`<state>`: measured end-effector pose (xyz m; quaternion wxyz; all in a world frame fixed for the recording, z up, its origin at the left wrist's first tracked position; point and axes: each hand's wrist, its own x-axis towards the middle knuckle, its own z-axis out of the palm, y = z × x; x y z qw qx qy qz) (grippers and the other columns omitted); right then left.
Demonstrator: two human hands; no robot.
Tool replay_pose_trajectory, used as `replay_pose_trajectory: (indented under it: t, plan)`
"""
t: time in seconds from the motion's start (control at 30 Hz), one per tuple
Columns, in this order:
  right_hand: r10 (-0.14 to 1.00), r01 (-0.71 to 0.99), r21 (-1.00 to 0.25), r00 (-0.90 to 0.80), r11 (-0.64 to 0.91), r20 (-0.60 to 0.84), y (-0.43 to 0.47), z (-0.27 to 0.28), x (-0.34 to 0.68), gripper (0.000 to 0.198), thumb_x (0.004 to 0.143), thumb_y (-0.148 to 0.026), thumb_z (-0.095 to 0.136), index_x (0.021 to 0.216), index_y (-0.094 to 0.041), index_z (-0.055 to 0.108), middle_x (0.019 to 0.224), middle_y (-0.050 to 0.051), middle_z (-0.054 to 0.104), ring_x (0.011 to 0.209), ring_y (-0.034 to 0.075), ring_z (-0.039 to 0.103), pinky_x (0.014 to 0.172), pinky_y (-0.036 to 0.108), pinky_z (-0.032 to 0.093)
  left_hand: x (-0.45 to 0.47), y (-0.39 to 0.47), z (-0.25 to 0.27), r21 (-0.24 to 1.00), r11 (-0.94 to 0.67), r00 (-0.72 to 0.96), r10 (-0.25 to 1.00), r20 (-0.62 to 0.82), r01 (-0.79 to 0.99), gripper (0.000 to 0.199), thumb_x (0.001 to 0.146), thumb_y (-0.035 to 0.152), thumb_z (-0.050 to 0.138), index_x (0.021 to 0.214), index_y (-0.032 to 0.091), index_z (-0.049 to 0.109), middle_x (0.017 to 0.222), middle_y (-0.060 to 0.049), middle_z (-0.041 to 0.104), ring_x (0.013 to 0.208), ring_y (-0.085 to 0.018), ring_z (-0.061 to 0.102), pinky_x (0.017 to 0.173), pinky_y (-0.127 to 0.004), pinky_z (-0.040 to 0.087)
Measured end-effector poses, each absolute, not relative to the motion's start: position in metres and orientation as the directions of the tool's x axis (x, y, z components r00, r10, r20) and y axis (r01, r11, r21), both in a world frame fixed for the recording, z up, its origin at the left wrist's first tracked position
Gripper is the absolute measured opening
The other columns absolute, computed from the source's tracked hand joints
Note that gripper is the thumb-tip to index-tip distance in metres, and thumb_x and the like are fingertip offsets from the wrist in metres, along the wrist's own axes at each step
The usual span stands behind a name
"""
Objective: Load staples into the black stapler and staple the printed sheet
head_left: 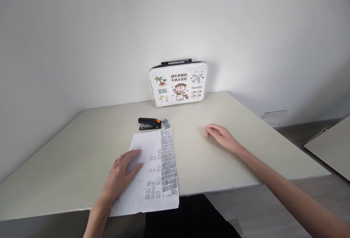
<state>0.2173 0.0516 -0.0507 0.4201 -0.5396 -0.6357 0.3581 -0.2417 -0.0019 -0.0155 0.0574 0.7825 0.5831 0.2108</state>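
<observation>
My left hand [120, 174] lies flat on a stack of white printed paper [153, 172], its fingers spread over the left part. The sheet shows blocks of small text and a column of dense grey marks along its right side. Just past the top edge of the paper sits a black stapler [150, 124] with an orange patch. Small grey strips that look like staples [166, 123] lie at the stapler's right end. My right hand [222, 137] is to the right of the paper, low over the table, fingers loosely bent and apart, with nothing visible in them.
A white case [179, 85] with cartoon prints and a black handle leans against the wall at the table's back. The pale table [213, 168] ends at its front edge, where the paper overhangs slightly. Another pale surface [332, 145] stands at the far right.
</observation>
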Motion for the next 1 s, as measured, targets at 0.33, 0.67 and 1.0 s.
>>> replay_pose_trajectory:
  t: [0.33, 0.67, 1.0]
  plan:
    - [0.988, 0.39, -0.908, -0.054, 0.156, 0.146, 0.052, -0.049, 0.216, 0.044, 0.098, -0.062, 0.049, 0.104, -0.026, 0.071, 0.086, 0.004, 0.073, 0.07, 0.019, 0.058, 0.062, 0.031, 0.04, -0.236, 0.019, -0.001, 0.267, -0.425, 0.289, 0.856, 0.429, 0.865, 0.037, 0.099, 0.053, 0.054, 0.125, 0.029, 0.066, 0.126, -0.009, 0.071, 0.117, -0.031, 0.066, 0.096, -0.048, 0.056]
    - [0.989, 0.376, -0.914, -0.055, 0.15, 0.14, 0.052, -0.045, 0.216, 0.041, 0.098, -0.06, 0.049, 0.103, -0.026, 0.07, 0.086, 0.003, 0.072, 0.075, 0.02, 0.06, 0.066, 0.031, 0.041, -0.196, 0.143, 0.051, -0.017, -0.526, 0.497, 0.791, 0.356, 0.85, 0.045, 0.097, 0.046, 0.052, 0.135, 0.022, 0.058, 0.143, -0.014, 0.06, 0.135, -0.035, 0.049, 0.111, -0.054, 0.038]
    - [0.989, 0.343, -0.927, -0.062, 0.151, 0.138, 0.051, -0.04, 0.215, 0.042, 0.096, -0.062, 0.049, 0.102, -0.026, 0.07, 0.085, 0.004, 0.072, 0.078, 0.021, 0.062, 0.069, 0.033, 0.045, -0.197, 0.18, 0.054, 0.006, -0.522, 0.515, 0.843, 0.154, 0.853, 0.037, 0.097, 0.047, 0.045, 0.114, 0.024, 0.068, 0.114, -0.009, 0.074, 0.097, -0.03, 0.068, 0.089, -0.041, 0.047]
